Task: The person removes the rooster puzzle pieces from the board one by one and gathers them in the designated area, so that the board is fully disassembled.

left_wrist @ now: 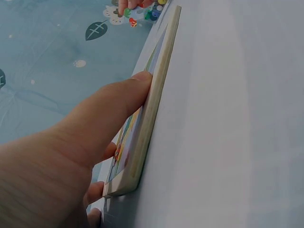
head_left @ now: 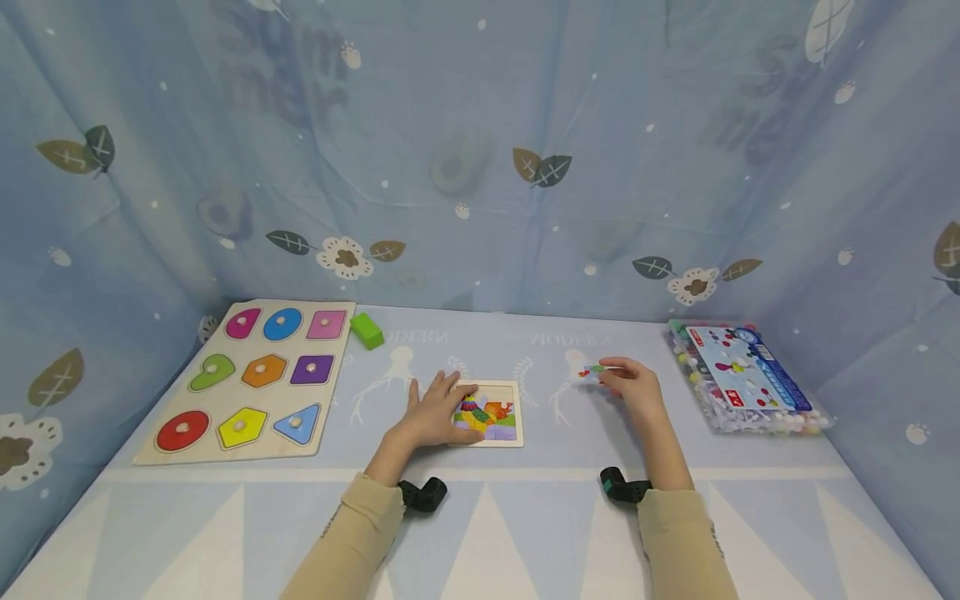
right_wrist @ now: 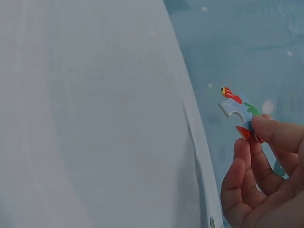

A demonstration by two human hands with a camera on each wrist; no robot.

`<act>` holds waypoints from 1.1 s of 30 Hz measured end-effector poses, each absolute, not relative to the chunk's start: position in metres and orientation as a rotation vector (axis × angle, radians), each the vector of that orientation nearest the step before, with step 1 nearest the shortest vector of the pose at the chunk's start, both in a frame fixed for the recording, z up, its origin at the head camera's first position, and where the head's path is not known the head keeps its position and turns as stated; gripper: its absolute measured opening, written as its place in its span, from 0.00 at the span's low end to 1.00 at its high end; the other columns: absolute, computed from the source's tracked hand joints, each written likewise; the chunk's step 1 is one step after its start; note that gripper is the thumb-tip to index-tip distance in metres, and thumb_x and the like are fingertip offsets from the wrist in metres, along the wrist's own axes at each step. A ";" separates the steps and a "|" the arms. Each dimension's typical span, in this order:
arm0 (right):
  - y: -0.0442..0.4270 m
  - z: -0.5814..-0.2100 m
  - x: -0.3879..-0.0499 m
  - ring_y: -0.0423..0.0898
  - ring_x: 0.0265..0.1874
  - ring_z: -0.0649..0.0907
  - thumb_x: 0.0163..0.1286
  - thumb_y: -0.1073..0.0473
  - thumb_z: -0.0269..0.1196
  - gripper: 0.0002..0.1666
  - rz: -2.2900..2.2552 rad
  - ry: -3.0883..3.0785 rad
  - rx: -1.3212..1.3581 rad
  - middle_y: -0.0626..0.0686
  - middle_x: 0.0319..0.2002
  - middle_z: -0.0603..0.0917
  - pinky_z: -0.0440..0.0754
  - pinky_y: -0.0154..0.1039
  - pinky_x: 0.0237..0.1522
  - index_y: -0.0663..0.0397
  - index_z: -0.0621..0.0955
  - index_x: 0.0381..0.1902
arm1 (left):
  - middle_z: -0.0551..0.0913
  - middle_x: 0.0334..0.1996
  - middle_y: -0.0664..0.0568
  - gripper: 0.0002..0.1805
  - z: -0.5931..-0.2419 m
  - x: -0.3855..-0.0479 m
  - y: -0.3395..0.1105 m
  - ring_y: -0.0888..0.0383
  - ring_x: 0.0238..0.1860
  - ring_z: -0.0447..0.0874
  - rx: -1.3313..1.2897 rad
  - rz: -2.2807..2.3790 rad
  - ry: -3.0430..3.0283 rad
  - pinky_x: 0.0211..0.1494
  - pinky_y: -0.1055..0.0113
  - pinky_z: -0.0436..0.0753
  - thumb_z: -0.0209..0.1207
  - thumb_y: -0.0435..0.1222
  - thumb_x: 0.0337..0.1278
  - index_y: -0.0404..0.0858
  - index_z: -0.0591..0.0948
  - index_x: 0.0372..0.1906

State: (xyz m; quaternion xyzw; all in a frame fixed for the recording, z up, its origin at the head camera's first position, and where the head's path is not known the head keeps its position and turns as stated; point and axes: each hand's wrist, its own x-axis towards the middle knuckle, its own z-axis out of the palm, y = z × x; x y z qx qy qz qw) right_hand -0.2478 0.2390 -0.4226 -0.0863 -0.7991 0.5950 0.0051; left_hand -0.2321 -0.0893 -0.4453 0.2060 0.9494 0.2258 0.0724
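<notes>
1. We find a small puzzle piece (right_wrist: 240,105) just right of the middle of the head view, raised above the table (head_left: 540,508); it is pale blue with red, green and orange print and a curved notch.
2. We see the right hand (head_left: 633,387) pinching that piece between thumb and fingertips.
3. To its left, near the middle of the frame, we have a wooden puzzle tray (head_left: 498,443) lying flat, a colourful picture inside its pale rim.
4. We see the left hand (head_left: 431,417) resting over the tray's left side, fingers spread, not clenched, with the thumb pressing near the lower edge.
5. Below the hands, we notice a black wrist camera (head_left: 426,495) at each tan sleeve (head_left: 345,533).
6. At middle left we see a shape board (head_left: 277,400) with nine knobbed shapes, and a green block (head_left: 367,331) beside its upper right corner.
7. At middle right we see a clear plastic box (head_left: 757,375) with a printed label.
8. Behind everything, we see a blue curtain (head_left: 480,100) with leaves and flowers.
</notes>
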 end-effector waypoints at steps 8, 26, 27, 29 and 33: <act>0.258 -0.418 -0.244 0.36 0.30 0.81 0.64 0.60 0.61 0.25 1.897 -2.423 -0.367 0.35 0.27 0.80 0.76 0.32 0.35 0.64 0.72 0.58 | 0.54 0.70 0.43 0.43 -0.447 -0.232 -0.089 0.41 0.71 0.44 0.613 0.670 2.853 0.63 0.33 0.34 0.65 0.58 0.40 0.47 0.67 0.65; 0.277 -0.418 -0.243 0.33 0.22 0.80 0.64 0.65 0.60 0.22 1.944 -2.438 -0.548 0.39 0.23 0.79 0.78 0.28 0.28 0.71 0.73 0.55 | 0.54 0.70 0.43 0.43 -0.446 -0.232 -0.089 0.42 0.72 0.43 0.602 0.694 2.842 0.64 0.33 0.34 0.65 0.57 0.40 0.48 0.67 0.65; 0.278 -0.419 -0.244 0.32 0.22 0.80 0.64 0.66 0.60 0.22 1.944 -2.460 -0.553 0.39 0.23 0.80 0.79 0.28 0.28 0.72 0.73 0.54 | 0.54 0.70 0.43 0.43 -0.446 -0.232 -0.090 0.42 0.72 0.43 0.602 0.694 2.842 0.64 0.33 0.34 0.65 0.57 0.40 0.48 0.67 0.65; 0.278 -0.421 -0.244 0.32 0.22 0.80 0.63 0.66 0.60 0.21 1.913 -2.511 -0.567 0.40 0.23 0.79 0.79 0.27 0.27 0.72 0.74 0.53 | 0.54 0.70 0.43 0.43 -0.446 -0.232 -0.090 0.42 0.72 0.43 0.603 0.696 2.841 0.64 0.34 0.34 0.65 0.57 0.40 0.48 0.67 0.65; 0.278 -0.427 -0.245 0.33 0.21 0.79 0.62 0.66 0.60 0.20 1.797 -2.598 -0.558 0.42 0.22 0.80 0.78 0.28 0.25 0.73 0.75 0.51 | 0.53 0.71 0.43 0.43 -0.446 -0.233 -0.090 0.42 0.72 0.43 0.607 0.697 2.839 0.64 0.34 0.33 0.65 0.57 0.40 0.48 0.67 0.65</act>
